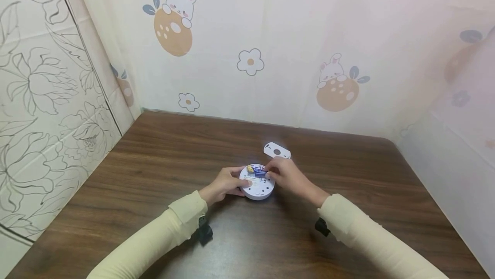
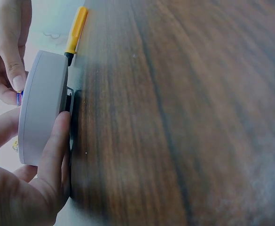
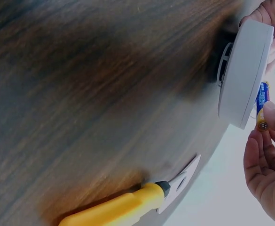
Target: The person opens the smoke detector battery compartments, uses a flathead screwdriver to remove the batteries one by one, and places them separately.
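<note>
Apparently, a battery (image 3: 262, 101) was being fitted into, or drawn from, a round white case (image 1: 257, 191); which of the two could not be told. The battery was held at the case's upturned face, pinched between the thumb and fingers of the right hand (image 1: 287, 176), while the case was gripped by the left hand (image 1: 224, 182). The battery's long axis was laid roughly along that face, its yellow end pointed away from the left hand. Next, careful alignment and a steadied case seemed to be required.
</note>
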A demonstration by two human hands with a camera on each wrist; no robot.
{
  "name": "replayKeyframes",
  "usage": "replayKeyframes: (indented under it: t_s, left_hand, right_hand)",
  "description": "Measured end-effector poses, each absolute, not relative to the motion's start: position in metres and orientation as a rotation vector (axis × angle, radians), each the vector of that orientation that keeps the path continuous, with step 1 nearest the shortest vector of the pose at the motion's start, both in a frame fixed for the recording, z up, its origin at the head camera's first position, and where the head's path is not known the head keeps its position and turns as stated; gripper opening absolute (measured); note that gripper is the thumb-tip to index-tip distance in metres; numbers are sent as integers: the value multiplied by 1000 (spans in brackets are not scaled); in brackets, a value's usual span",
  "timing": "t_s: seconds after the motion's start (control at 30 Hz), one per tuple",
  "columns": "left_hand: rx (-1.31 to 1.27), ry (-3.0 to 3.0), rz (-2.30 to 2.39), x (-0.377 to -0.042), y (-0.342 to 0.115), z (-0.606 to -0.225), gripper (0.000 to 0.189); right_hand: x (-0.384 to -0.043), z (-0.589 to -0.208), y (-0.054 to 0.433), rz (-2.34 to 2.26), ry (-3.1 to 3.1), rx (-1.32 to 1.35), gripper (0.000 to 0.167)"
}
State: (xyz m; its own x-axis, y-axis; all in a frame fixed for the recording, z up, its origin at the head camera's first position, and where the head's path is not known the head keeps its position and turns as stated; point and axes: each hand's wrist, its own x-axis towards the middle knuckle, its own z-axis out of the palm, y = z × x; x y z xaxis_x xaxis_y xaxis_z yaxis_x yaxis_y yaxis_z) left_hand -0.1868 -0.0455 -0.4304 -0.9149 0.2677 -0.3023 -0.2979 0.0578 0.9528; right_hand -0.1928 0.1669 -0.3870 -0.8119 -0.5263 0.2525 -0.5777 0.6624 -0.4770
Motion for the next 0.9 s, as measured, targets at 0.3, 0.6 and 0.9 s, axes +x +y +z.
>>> replayKeyframes:
  t_s: [0.3,0.6,0.9]
  left_hand:
    - [-14,1949,1923,-187,-45,-429,60]
    - [-13,1945,1916,-187,-46,-430,59]
    - [-6,1948,1908,-188,-46,-432,58]
  right_hand:
    - [-197,-381,172,917,-2781,862,12]
    - [-202,-375,169,908,-2756,901,13]
    - [-215,-373,159,947,-2740,879,11]
